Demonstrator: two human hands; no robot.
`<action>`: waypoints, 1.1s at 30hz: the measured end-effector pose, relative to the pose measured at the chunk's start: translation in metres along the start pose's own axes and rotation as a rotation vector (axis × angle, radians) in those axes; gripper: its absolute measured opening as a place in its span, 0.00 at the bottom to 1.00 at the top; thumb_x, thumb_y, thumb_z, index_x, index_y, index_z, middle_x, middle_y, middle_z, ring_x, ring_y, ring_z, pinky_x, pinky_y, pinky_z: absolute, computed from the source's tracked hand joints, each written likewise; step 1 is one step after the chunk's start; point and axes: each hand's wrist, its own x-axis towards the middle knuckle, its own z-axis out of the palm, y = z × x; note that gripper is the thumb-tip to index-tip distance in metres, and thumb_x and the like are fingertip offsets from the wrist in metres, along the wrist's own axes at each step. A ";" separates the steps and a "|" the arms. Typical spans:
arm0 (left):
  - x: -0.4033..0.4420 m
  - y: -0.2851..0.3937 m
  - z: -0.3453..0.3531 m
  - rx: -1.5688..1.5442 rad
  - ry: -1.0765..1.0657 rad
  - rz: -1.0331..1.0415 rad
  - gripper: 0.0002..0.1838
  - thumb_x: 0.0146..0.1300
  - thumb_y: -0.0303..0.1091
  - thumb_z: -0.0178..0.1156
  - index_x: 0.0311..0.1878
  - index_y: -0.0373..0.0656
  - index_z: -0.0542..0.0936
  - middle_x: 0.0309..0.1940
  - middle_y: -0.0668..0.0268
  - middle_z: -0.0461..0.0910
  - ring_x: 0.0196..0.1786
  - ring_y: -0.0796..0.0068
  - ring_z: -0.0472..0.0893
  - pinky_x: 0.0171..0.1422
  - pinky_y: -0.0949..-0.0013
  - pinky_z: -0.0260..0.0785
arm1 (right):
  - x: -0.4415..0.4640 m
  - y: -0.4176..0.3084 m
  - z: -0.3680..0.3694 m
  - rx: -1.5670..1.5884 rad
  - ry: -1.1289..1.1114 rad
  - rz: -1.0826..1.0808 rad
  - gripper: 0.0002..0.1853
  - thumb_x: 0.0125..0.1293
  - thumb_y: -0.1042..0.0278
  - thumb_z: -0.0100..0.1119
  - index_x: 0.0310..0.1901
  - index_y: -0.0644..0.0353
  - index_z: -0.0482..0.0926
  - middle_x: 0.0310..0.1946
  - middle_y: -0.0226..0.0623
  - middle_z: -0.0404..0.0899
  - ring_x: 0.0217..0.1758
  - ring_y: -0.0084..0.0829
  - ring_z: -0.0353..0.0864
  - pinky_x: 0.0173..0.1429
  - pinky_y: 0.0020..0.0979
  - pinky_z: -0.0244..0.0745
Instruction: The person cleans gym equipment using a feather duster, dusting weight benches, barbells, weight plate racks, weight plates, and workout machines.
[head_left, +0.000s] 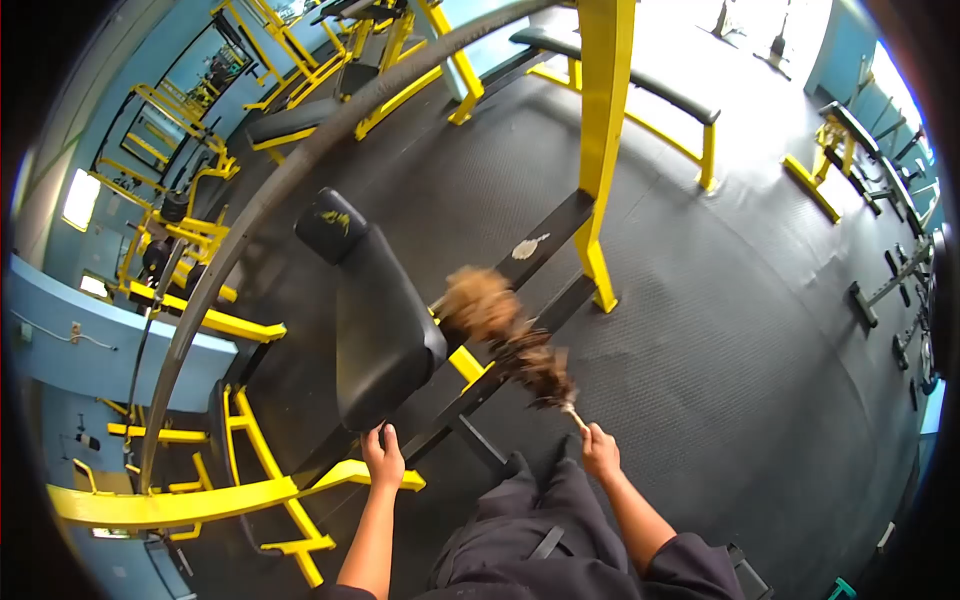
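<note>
My right hand [600, 452] is closed round the handle of a brown feather duster [510, 338]. The duster points up and to the left, its feathers blurred, over the black and yellow frame beside a padded seat. My left hand [383, 458] is at the lower end of the black padded seat [385, 330], with its fingertips at the pad's bottom edge. Its fingers look partly raised; whether they grip the edge is not clear. A smaller black headrest pad [331, 226] with a yellow mark tops the seat.
A yellow upright post [604, 110] rises beyond the duster. A curved grey bar [262, 205] arches over the left side. Behind stands a black bench [640, 80] with yellow legs. More gym machines line the left and right, on a dark rubber floor [720, 370].
</note>
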 end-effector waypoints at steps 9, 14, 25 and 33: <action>-0.010 -0.005 -0.004 0.055 -0.031 -0.101 0.25 0.71 0.39 0.57 0.65 0.36 0.66 0.62 0.48 0.70 0.66 0.58 0.71 0.71 0.57 0.62 | -0.076 0.030 0.035 0.015 -0.275 -0.382 0.15 0.71 0.55 0.54 0.33 0.57 0.75 0.26 0.50 0.79 0.32 0.57 0.80 0.35 0.52 0.73; -0.035 -0.019 0.003 -0.025 -0.094 -0.180 0.30 0.71 0.40 0.56 0.72 0.41 0.61 0.67 0.47 0.66 0.66 0.54 0.70 0.71 0.55 0.61 | -0.061 0.005 0.030 -0.079 -0.170 -0.320 0.16 0.71 0.52 0.53 0.33 0.56 0.74 0.26 0.46 0.81 0.30 0.54 0.81 0.33 0.53 0.73; -0.115 -0.119 -0.086 -0.109 0.012 -0.151 0.33 0.71 0.39 0.59 0.72 0.36 0.59 0.65 0.46 0.66 0.66 0.54 0.70 0.71 0.57 0.63 | -0.144 -0.057 0.135 -0.072 -0.416 -0.469 0.19 0.73 0.53 0.52 0.30 0.60 0.73 0.22 0.54 0.77 0.30 0.60 0.79 0.31 0.54 0.71; -0.178 -0.230 -0.228 -0.146 0.267 -0.319 0.36 0.71 0.45 0.58 0.75 0.39 0.55 0.68 0.41 0.63 0.65 0.49 0.71 0.69 0.52 0.65 | -0.267 -0.145 0.298 -0.022 -0.604 -0.539 0.21 0.76 0.51 0.47 0.35 0.63 0.78 0.26 0.57 0.78 0.33 0.61 0.80 0.36 0.51 0.73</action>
